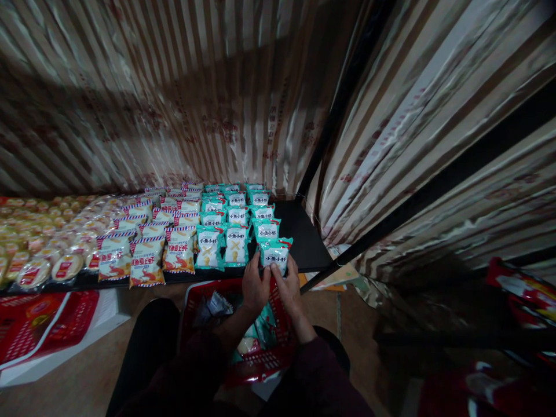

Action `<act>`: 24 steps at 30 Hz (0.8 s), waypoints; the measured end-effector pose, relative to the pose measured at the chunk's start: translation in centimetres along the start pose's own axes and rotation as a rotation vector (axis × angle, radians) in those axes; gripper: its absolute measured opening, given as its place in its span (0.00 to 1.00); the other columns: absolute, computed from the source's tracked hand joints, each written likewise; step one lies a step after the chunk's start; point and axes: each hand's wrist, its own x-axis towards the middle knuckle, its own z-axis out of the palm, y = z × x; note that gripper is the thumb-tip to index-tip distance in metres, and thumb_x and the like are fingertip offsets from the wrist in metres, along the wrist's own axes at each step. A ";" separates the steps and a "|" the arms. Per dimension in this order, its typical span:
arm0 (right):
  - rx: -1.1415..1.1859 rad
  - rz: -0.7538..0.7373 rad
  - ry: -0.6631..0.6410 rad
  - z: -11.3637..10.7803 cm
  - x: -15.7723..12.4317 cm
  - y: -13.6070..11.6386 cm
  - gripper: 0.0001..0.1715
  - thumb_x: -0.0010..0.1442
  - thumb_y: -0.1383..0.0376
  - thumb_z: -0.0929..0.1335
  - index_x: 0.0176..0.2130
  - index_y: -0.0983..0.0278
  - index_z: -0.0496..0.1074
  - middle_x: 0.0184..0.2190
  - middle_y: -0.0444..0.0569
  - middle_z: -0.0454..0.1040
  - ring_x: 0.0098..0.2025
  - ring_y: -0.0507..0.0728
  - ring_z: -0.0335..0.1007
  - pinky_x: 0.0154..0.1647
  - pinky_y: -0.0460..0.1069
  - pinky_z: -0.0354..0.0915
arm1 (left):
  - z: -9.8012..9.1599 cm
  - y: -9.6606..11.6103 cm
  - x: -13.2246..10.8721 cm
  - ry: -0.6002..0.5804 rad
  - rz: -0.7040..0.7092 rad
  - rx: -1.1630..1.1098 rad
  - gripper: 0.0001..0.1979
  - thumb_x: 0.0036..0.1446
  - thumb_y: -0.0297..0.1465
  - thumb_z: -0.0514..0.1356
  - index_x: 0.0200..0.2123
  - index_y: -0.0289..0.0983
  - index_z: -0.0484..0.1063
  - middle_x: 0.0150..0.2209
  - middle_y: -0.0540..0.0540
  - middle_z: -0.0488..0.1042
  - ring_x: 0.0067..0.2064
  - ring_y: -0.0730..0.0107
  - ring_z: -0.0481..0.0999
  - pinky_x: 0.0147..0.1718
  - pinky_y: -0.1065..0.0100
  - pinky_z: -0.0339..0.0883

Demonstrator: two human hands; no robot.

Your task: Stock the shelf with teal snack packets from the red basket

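Head camera looks down on a black shelf (304, 234) backed by striped foil sheeting. Both hands meet at its front edge, near the right end of the stock. The left hand (255, 288) and right hand (288, 286) pinch the lower sides of one teal snack packet (275, 253), which stands upright at the head of the rightmost teal row (264, 223). More teal rows (236, 243) run to its left, then red-and-white shrimp packets (147, 260), then round wrapped cakes (35, 272) toward the left end. A red basket (193, 295) sits below the front edge, between the person's knees, with more packets inside.

As I judge it, the main risk is the packet's place on the very lip of the shelf. If let go while leaning forward, it could slide off into the basket. Pressed back too hard, the puffed bag could knock over the leaning packets behind it. The dim light also makes the black edge hard to see.
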 end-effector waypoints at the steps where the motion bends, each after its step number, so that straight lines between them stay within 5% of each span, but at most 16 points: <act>1: -0.041 -0.025 0.010 0.1 0.3 0.2 0.35 0.53 0.49 0.68 0.55 0.63 0.67 0.57 0.56 0.66 0.61 0.64 0.56 0.63 0.59 0.51 | 0.1 0.0 0.2 0.004 0.002 -0.004 0.25 0.53 0.32 0.60 0.56 0.37 0.67 0.56 0.39 0.70 0.59 0.54 0.66 0.60 0.58 0.55; 9: -0.198 -0.144 0.017 0.8 2.0 1.9 0.36 0.56 0.45 0.63 0.55 0.65 0.66 0.55 0.59 0.68 0.59 0.65 0.59 0.61 0.63 0.54 | 0.6 0.0 1.2 -0.037 0.044 0.294 0.26 0.59 0.32 0.52 0.60 0.32 0.60 0.57 0.37 0.68 0.59 0.58 0.67 0.56 0.57 0.62; 24: -0.166 -0.051 -0.058 0.9 2.9 1.6 0.39 0.56 0.43 0.63 0.57 0.67 0.65 0.56 0.60 0.67 0.60 0.65 0.59 0.62 0.63 0.54 | 1.3 -0.6 1.4 0.038 0.149 0.495 0.29 0.62 0.37 0.52 0.64 0.31 0.53 0.59 0.34 0.66 0.60 0.58 0.66 0.56 0.58 0.64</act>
